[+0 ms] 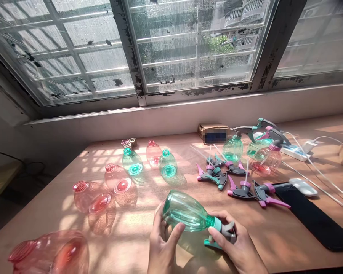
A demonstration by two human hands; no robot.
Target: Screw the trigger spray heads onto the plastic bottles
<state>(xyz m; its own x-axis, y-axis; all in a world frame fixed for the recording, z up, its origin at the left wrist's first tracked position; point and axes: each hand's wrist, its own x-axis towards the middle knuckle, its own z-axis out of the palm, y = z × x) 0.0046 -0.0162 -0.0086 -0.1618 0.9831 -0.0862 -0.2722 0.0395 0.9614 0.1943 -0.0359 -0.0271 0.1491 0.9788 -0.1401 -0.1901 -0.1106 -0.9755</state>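
Observation:
A clear green spray bottle (185, 213) lies tilted on its side between my hands, over the front of the table. My left hand (164, 241) is wrapped around its base end. Closed round the grey and teal spray head (227, 232) at the neck is my right hand (237, 243), thumb and fingers on the teal collar. A thin tube shows inside the bottle. Loose grey spray heads with pink or teal parts, such as one with a pink collar (245, 186), lie to the right beyond my hands.
Topless pink bottles (121, 182) and green bottles (168, 163) stand at left and centre. Bottles with spray heads (233, 146) stand back right, near a small cardboard box (213, 133). A black phone (317, 217), white earbud case (304, 187) and cables (317, 163) lie right.

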